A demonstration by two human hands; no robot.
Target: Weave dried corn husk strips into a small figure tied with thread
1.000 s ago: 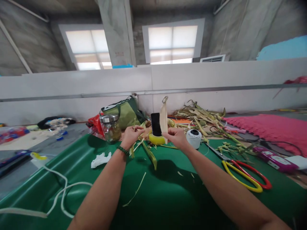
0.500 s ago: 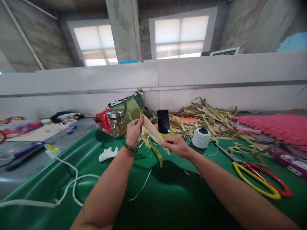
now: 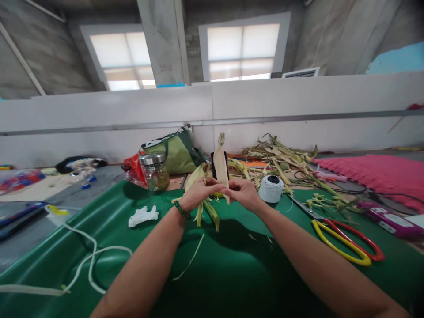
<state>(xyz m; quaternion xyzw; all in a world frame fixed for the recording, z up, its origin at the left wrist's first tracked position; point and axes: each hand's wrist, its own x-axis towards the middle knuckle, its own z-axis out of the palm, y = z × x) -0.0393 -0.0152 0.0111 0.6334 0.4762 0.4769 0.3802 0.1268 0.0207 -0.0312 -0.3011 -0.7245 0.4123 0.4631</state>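
Both my hands meet over the green table cover. My left hand, with a green bead bracelet at the wrist, is closed on a bunch of corn husk strips that hang down from it. My right hand pinches the base of a pale husk leaf that stands upright between the two hands. Behind the leaf a black phone stands in a yellow holder, mostly hidden.
A glass jar and a green bag stand at the back left, a white twine spool to the right. Scissors with red and yellow handles, a husk pile, pink cloth, white cord.
My left hand has come down from beside the jar to meet my right hand. The pale leaf, slanted half a second ago, now stands upright in front of the phone.
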